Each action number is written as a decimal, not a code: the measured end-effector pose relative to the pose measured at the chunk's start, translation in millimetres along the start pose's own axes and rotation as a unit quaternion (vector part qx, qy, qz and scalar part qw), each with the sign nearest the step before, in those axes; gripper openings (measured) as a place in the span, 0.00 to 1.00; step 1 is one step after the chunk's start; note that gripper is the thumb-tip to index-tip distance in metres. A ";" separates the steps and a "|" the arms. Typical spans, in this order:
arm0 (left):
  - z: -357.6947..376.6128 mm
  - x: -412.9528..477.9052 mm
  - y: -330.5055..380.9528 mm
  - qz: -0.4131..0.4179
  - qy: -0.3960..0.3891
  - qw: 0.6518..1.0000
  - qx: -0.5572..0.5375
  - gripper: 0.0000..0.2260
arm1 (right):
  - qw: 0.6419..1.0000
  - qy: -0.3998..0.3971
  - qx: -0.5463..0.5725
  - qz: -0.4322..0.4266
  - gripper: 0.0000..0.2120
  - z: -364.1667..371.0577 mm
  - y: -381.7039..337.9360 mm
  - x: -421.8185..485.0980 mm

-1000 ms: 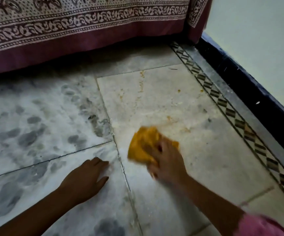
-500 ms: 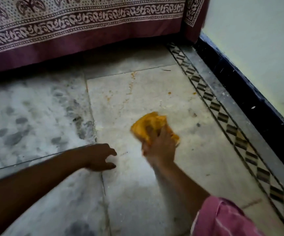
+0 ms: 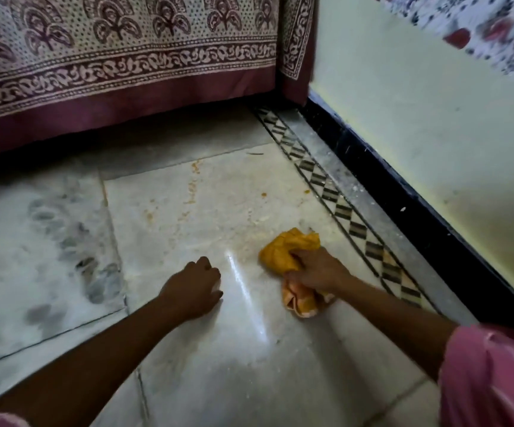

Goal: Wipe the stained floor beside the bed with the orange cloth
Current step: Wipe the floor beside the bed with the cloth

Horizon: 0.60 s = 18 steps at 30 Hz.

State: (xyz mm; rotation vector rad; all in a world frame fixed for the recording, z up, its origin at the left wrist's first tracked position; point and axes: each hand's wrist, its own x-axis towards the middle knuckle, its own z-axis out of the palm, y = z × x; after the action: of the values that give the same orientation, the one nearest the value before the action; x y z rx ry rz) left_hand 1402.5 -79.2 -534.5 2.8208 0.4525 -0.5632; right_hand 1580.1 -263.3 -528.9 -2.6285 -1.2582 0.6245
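Observation:
My right hand (image 3: 319, 269) grips a bunched orange cloth (image 3: 283, 252) and presses it on the pale marble floor tile (image 3: 225, 211), close to the patterned border strip. Part of the cloth sticks out under my wrist. Orange-brown stains (image 3: 192, 188) dot the tile farther away, toward the bed. My left hand (image 3: 192, 289) rests on the same tile to the left of the cloth, fingers curled under, holding nothing. A wet shiny streak lies between the two hands.
The bed's maroon printed cover (image 3: 126, 66) hangs across the back. A black skirting (image 3: 403, 198) and pale yellow wall (image 3: 419, 112) run along the right. A diamond-patterned border strip (image 3: 336, 198) lies beside the skirting. Grey-mottled tiles (image 3: 43, 241) fill the left.
My right hand has carried the cloth to the right, toward the border strip. My left hand has shifted right onto the pale tile and its fingers have curled from flat.

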 end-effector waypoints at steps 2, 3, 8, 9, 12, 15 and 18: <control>4.5 5.8 -4.0 0.027 0.040 0.999 0.012 0.17 | 0.997 -0.076 -0.023 0.011 0.24 -20.9 -16.3 9.5; 6.6 9.4 -7.9 0.035 0.060 0.998 0.000 0.17 | 0.995 -0.083 -0.054 0.023 0.25 -30.8 -16.7 13.0; 18.2 19.4 -23.9 0.081 0.153 0.983 -0.068 0.08 | 0.980 -0.055 -0.071 0.175 0.33 -16.1 -9.0 26.5; 20.9 19.7 -25.9 0.090 0.168 0.979 -0.070 0.07 | 0.975 0.007 -0.051 0.214 0.33 5.6 -17.8 22.5; 25.8 21.8 -31.4 0.101 0.178 0.976 -0.073 0.08 | 0.959 0.186 -0.011 0.213 0.31 66.9 -58.4 -23.7; 30.8 26.7 -34.0 0.101 0.206 0.968 -0.106 0.08 | 0.976 0.197 -0.066 -0.067 0.23 104.5 -41.9 -109.7; 36.8 31.6 -34.6 0.081 0.230 0.955 -0.169 0.05 | 0.959 0.163 -0.131 -0.191 0.21 85.5 27.1 -140.9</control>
State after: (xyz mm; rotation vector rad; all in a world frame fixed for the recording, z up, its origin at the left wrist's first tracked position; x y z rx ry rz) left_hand 1406.1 -49.5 -586.0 2.6015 0.3489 0.2004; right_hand 1483.4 -392.3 -572.3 -2.4271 -1.7625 -0.0407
